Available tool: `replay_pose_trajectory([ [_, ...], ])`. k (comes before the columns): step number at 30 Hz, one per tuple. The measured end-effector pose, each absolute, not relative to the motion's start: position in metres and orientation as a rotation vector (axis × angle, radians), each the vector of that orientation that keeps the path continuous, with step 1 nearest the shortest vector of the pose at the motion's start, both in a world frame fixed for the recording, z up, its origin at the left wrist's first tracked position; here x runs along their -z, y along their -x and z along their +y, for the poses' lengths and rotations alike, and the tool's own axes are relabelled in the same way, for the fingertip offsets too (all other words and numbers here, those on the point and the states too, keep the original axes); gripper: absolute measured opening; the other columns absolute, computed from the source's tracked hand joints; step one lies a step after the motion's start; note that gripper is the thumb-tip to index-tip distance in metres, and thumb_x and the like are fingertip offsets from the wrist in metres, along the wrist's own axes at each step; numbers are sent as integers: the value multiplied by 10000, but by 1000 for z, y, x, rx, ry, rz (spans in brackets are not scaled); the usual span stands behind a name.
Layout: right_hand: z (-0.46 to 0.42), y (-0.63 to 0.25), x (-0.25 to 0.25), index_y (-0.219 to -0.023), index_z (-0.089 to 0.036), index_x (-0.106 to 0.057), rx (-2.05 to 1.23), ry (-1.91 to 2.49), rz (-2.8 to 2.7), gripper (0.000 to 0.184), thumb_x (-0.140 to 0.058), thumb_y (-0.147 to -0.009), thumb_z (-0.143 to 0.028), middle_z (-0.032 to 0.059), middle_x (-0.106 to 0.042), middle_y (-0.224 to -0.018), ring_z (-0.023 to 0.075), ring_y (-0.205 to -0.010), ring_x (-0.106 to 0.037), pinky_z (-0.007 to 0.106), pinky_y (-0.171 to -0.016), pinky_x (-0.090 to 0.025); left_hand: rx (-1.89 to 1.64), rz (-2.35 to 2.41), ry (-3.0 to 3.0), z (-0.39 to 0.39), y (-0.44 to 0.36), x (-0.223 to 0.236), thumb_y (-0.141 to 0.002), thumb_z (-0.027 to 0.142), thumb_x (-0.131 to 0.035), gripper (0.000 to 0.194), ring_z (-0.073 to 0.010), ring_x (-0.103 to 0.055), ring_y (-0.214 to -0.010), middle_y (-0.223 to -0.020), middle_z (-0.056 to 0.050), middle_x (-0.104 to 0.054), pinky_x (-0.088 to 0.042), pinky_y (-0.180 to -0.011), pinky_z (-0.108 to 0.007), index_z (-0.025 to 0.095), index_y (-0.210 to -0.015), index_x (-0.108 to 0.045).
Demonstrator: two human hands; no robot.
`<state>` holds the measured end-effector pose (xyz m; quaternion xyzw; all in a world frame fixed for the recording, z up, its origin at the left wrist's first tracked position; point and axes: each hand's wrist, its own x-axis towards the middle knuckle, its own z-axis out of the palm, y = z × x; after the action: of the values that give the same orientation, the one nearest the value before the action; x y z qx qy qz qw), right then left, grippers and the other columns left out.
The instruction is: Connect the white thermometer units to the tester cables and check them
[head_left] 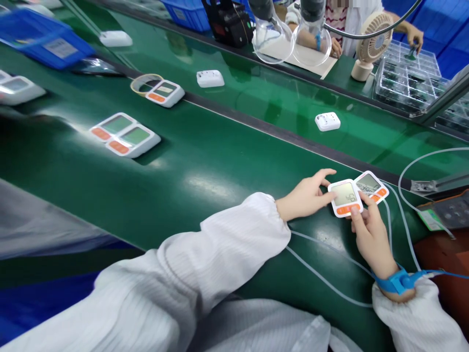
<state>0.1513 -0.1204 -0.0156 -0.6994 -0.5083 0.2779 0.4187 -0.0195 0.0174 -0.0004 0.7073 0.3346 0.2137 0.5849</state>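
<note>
One green table (220, 156); above it my left grip (305, 198), loosely spread, and my right grip (372, 236), pinching a white LCD monitor (345, 198).
The monitor sits between them, likely light, stiff and slick; fragile at the screen (343, 193), so best held by the rim, clear of the orange buttons (343, 210).

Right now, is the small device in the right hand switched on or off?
On: the device in the right hand shows dark characters on its screen.
</note>
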Motion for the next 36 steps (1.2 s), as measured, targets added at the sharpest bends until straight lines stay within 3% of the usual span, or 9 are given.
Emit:
replay_pose_trajectory([
  [3,-121,-148,18,-1466,-122,-392,-693,1720,-1251,606,-535,-1037,-526,61,-635,-940,150,-665,-594,239,-605,-503,-523,895,-1670,40,28,-4,-878,350,-644,548,-111,-645,-691,-1226,-141,-648,-540,-709,-300,167,-1376,-510],
  [7,-124,-142,13,-1191,-151,-554,-641,1642,-1571,320,-530,-1063,-444,22,-608,-816,137,-635,-583,230,-579,-467,-734,1019,-1748,67,56,-13,-863,403,-638,466,-170,-669,-854,-1180,-119,-684,-540,-830,-338,162,-1260,-608],
  [10,-125,-136,8,-1128,-173,-626,-546,1507,-2007,243,-533,-1082,-392,65,-628,-995,179,-829,-621,285,-707,-513,-931,1228,-1902,82,95,-18,-890,432,-570,430,-250,-630,-1118,-1239,-117,-672,-492,-1007,-410,165,-1223,-631],
  [15,-125,-131,8,-1020,-179,-666,-397,1433,-2235,113,-594,-1054,-260,81,-605,-1131,220,-981,-598,342,-792,-526,-795,1926,-2212,103,191,-16,-887,477,-587,643,-385,-240,-1489,-1594,-168,-347,-180,-1220,-573,99,-1399,-500],
  [19,-123,-132,13,-917,-160,-618,-428,1408,-2155,197,-515,-1074,-219,84,-620,-1032,216,-925,-603,367,-828,-514,-645,2399,-1742,110,252,-6,-921,620,-476,818,-509,-60,-1492,-1671,-174,-154,-104,-1112,-762,101,-1522,-277],
  [23,-122,-133,12,-1033,-169,-599,-517,1396,-1980,165,-446,-1084,-207,62,-629,-1005,188,-899,-617,317,-812,-512,-549,2411,-1742,104,256,1,-939,603,-420,766,-510,-145,-1462,-1622,-221,-255,-193,-1102,-722,58,-1471,-335],
  [29,-125,-133,6,-1380,-170,-494,-582,1355,-1802,320,-363,-1090,-204,74,-595,-1077,157,-931,-615,264,-819,-516,-653,2169,-2067,84,207,5,-898,535,-505,536,-493,-335,-1340,-1411,-183,-483,-320,-1028,-653,197,-1307,-582],
  [32,-129,-134,-1,-1359,-166,-541,-462,1402,-1698,317,-362,-1108,-243,65,-579,-1001,160,-871,-596,265,-772,-502,-690,2068,-2162,93,190,12,-850,494,-569,502,-473,-363,-1343,-1407,-214,-480,-342,-1035,-628,211,-1262,-616],
  [36,-134,-138,-12,-1083,-174,-661,-233,1438,-1585,261,-417,-1106,-264,51,-593,-911,172,-826,-589,276,-734,-471,-772,1885,-2094,116,171,18,-760,473,-651,662,-402,-513,-1241,-1297,-209,-580,-398,-1052,-556,144,-1322,-534],
])
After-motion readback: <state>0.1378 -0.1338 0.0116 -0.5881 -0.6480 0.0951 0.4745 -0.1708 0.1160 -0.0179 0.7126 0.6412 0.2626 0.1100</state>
